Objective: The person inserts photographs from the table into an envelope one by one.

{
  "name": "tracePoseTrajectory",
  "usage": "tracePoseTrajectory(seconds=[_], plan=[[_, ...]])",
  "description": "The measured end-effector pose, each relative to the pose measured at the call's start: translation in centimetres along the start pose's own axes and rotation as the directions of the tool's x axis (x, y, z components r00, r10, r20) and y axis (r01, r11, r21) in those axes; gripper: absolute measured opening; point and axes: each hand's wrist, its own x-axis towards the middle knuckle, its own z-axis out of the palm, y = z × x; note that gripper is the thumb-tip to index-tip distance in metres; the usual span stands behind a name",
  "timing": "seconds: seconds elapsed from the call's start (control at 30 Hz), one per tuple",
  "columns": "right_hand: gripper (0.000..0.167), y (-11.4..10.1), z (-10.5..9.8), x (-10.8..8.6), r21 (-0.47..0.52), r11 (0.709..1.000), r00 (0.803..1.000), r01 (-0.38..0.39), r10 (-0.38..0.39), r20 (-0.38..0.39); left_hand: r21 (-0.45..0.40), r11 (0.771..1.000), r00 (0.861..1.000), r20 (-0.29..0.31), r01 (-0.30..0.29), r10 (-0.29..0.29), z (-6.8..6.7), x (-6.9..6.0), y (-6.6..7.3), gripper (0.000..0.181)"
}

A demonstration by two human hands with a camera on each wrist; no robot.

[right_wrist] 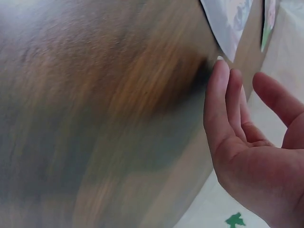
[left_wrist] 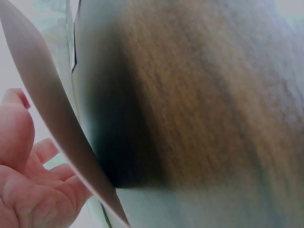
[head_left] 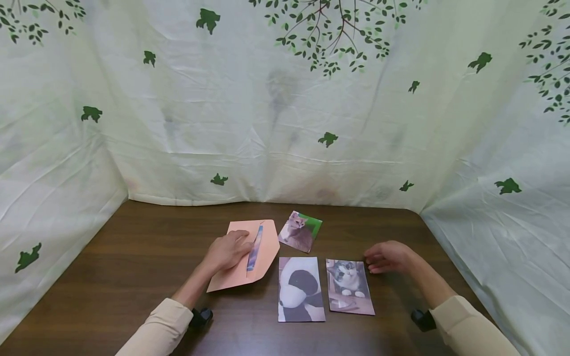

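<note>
we see, nearest, the big photo (head_left: 302,290) right of the envelope (head_left: 265,253), the cat photo (head_left: 350,288) farther right; the left hand (head_left: 226,250) rests on the envelope, above the table (head_left: 169,257), fingers unclenched; well right of the envelope, the right hand (head_left: 392,257) has thumb and fingers apart; the kitten photo (head_left: 300,232) adjoins the envelope's far right edge.

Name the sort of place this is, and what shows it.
Likely a makeshift indoor recording booth: printed cloth hangs behind and beside a wooden table, and a black device sits at each wrist.
</note>
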Motion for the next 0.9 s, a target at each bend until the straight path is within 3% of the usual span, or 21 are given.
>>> tracePoseTrajectory(seconds=[0.63,0.9], plan=[[0.03,-0.01,0.67,-0.19,-0.01,0.997,0.997,-0.078,0.077,-0.03,0.013,1.0,1.0,0.003,-0.003,0.003,-0.02,0.08,0.02,0.051],[0.025,0.08,0.76,0.19,-0.009,0.997,0.997,-0.08,0.08,0.005,0.028,1.0,1.0,0.012,0.001,-0.002,0.02,0.22,-0.02,0.052]])
